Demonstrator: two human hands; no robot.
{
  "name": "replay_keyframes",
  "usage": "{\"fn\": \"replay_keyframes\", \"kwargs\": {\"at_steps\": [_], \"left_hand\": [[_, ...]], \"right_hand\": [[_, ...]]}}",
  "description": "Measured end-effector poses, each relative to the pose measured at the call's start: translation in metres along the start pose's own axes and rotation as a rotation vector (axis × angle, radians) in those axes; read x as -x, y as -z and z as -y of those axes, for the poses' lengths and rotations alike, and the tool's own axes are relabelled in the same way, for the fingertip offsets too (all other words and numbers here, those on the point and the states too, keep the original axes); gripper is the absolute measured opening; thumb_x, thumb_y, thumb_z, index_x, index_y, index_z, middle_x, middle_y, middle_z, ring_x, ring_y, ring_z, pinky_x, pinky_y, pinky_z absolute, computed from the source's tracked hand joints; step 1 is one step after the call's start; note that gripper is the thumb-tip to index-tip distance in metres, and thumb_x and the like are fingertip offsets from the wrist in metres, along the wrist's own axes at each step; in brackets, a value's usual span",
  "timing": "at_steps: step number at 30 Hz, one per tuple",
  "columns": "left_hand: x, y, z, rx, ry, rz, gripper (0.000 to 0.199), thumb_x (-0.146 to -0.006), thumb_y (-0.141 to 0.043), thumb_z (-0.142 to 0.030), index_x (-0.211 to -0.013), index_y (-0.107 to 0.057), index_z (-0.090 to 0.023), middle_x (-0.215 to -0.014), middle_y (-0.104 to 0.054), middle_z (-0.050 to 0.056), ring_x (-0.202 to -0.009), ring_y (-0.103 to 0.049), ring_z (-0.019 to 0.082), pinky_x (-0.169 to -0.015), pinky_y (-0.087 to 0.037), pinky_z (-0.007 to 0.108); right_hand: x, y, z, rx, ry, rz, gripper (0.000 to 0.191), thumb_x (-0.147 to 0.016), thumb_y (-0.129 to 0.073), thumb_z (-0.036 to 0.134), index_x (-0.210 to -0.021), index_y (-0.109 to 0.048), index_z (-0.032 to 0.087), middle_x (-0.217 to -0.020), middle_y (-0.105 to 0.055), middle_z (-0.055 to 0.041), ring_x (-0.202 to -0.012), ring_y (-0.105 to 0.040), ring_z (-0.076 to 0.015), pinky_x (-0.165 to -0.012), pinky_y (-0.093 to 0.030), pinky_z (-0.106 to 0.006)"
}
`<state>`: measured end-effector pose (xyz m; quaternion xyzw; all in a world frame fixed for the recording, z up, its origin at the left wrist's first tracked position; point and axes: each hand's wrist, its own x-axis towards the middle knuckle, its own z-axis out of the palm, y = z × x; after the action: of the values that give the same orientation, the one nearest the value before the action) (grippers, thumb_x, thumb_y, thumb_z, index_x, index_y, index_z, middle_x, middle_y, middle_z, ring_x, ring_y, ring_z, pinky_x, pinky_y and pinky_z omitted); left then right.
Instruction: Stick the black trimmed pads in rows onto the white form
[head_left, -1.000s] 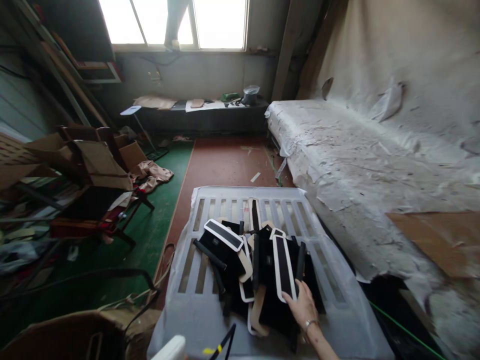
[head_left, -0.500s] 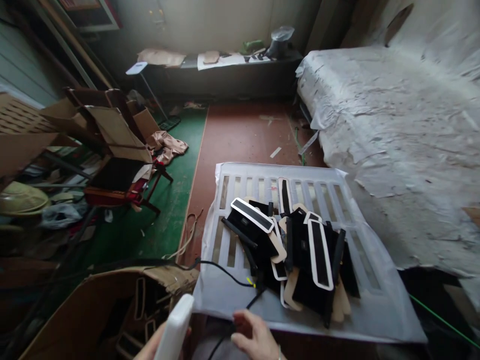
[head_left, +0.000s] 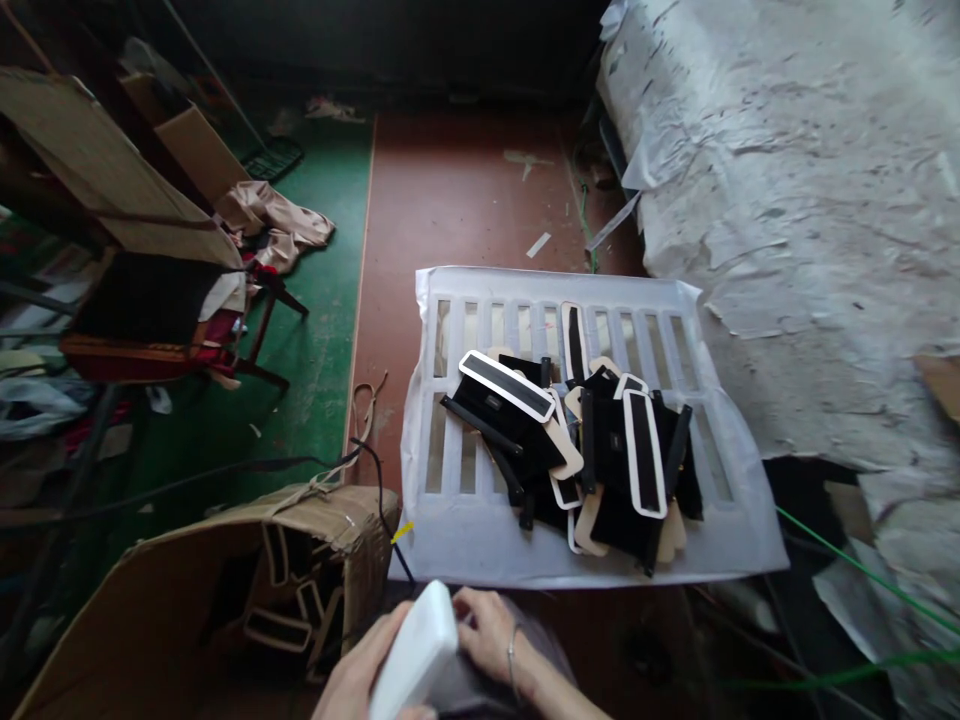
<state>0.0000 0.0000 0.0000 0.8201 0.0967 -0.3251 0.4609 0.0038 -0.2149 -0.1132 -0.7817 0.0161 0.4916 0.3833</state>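
Note:
My left hand (head_left: 367, 660) is closed around a white rectangular object with rounded corners (head_left: 420, 650), tilted up at the bottom of the head view. My right hand (head_left: 487, 630), with a thin bracelet at its wrist, is at the object's right side. Its fingers are curled in; the white object partly hides the fingertips, and what they grip does not show. A black cable (head_left: 381, 500) with a yellow tag (head_left: 403, 532) runs down behind the white object. Beyond my hands, a pile of black pieces with white- and beige-edged strips (head_left: 600, 450) lies on a white slotted sheet (head_left: 457, 555).
To the left, a cardboard box (head_left: 367, 515) holds more strip-like pieces. A chair (head_left: 150, 300) stands on the green floor (head_left: 315, 350), with beige cloth (head_left: 277, 220) behind it. At right is a large surface under wrinkled white covering (head_left: 772, 170). A green cord (head_left: 862, 570) stretches at lower right.
The view has tipped downward. My right hand has come up against the white object, and its fingers have curled in. The cable's yellow tag has moved left, off the middle of the sheet.

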Motion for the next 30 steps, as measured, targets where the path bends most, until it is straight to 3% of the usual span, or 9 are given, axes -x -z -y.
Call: {"fn": "replay_keyframes", "kwargs": {"at_steps": [1, 3, 7, 13, 17, 21, 30], "left_hand": [[-0.014, -0.016, -0.002, -0.032, -0.026, 0.100, 0.065, -0.068, -0.069, -0.045, -0.128, -0.052, -0.028, -0.118, -0.063, 0.003, -0.104, -0.060, 0.029, -0.089, -0.050, 0.035], [-0.041, -0.049, -0.004, -0.145, -0.046, 0.180, 0.071, -0.066, -0.069, -0.035, -0.133, -0.047, -0.024, -0.123, -0.060, 0.006, -0.108, -0.057, 0.028, -0.093, -0.046, 0.034], [-0.084, -0.107, 0.005, -0.412, -0.122, 0.188, 0.071, -0.068, -0.063, -0.031, -0.135, -0.044, -0.020, -0.128, -0.056, 0.009, -0.108, -0.052, 0.030, -0.095, -0.041, 0.042], [-0.122, -0.156, 0.045, -0.622, -0.298, 0.225, 0.071, -0.070, -0.049, -0.015, -0.140, -0.035, -0.015, -0.138, -0.049, 0.012, -0.117, -0.048, 0.029, -0.098, -0.037, 0.049], [-0.132, -0.181, 0.073, -0.656, -0.350, 0.155, 0.078, -0.065, -0.046, -0.009, -0.142, -0.031, -0.016, -0.142, -0.046, 0.011, -0.125, -0.042, 0.028, -0.101, -0.034, 0.052], [-0.135, -0.198, 0.081, -0.670, -0.361, 0.028, 0.085, -0.060, -0.044, -0.004, -0.143, -0.029, -0.019, -0.142, -0.047, 0.009, -0.125, -0.043, 0.027, -0.102, -0.034, 0.051], [-0.146, -0.187, 0.068, -0.666, -0.439, -0.089, 0.079, -0.068, -0.050, -0.006, -0.143, -0.032, -0.025, -0.132, -0.057, 0.006, -0.118, -0.051, 0.026, -0.108, -0.026, 0.054]], "right_hand": [[0.003, 0.007, -0.018, -0.008, -0.039, -0.026, 0.025, -0.070, -0.055, 0.024, -0.091, -0.069, 0.021, -0.092, -0.071, -0.0054, -0.092, -0.062, -0.0240, -0.082, -0.045, -0.033], [0.006, 0.021, -0.050, -0.028, -0.102, -0.080, 0.022, -0.072, -0.050, 0.026, -0.085, -0.068, 0.022, -0.088, -0.071, -0.0047, -0.089, -0.062, -0.0230, -0.080, -0.045, -0.032], [0.005, 0.050, -0.098, -0.086, -0.179, -0.188, 0.025, -0.074, -0.047, 0.036, -0.082, -0.064, 0.020, -0.085, -0.071, -0.0068, -0.085, -0.063, -0.0232, -0.078, -0.045, -0.032], [0.007, 0.083, -0.131, -0.198, -0.193, -0.269, 0.036, -0.077, -0.044, 0.048, -0.087, -0.061, 0.018, -0.085, -0.069, -0.0090, -0.082, -0.064, -0.0240, -0.078, -0.048, -0.034], [0.012, 0.101, -0.135, -0.265, -0.170, -0.271, 0.041, -0.079, -0.045, 0.052, -0.091, -0.062, 0.017, -0.093, -0.069, -0.0099, -0.088, -0.064, -0.0243, -0.081, -0.050, -0.034], [0.013, 0.119, -0.130, -0.329, -0.142, -0.276, 0.042, -0.079, -0.050, 0.055, -0.092, -0.063, 0.018, -0.090, -0.069, -0.0082, -0.087, -0.064, -0.0248, -0.083, -0.049, -0.034], [0.000, 0.156, -0.116, -0.291, -0.074, -0.296, 0.039, -0.081, -0.051, 0.055, -0.093, -0.065, 0.020, -0.089, -0.070, -0.0053, -0.084, -0.065, -0.0224, -0.079, -0.049, -0.030]]}}
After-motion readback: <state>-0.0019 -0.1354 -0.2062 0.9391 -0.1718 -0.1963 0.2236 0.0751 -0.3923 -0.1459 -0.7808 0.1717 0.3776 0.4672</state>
